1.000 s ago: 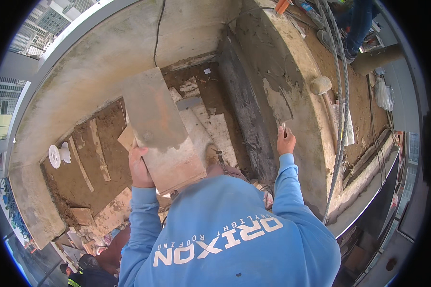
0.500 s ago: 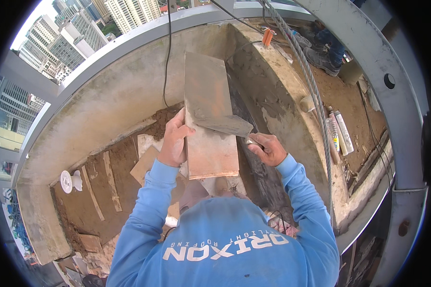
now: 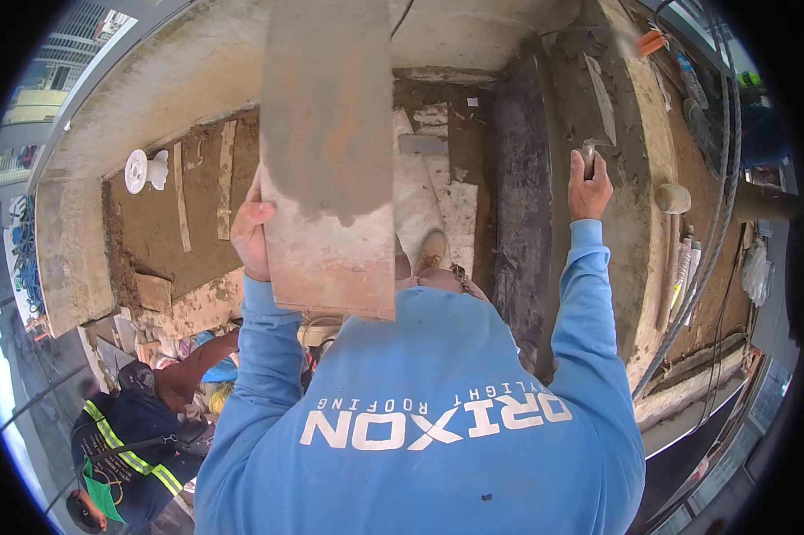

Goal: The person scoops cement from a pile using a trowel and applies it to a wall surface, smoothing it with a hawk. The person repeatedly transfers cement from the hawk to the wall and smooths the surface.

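Mortar-smeared tile (image 3: 329, 160) gripped edgewise by left hand (image 3: 252, 234) — right hand (image 3: 589, 185) fingers clasp trowel (image 3: 598, 94).

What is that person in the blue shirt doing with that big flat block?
The person holds a big flat tile up with the left hand; grey mortar is smeared over its top part. The right hand grips a trowel and reaches it to a mound of wet mortar heaped on the ledge. Down below are cut tile pieces on brown ground. Another worker in a striped safety vest crouches at the lower left.
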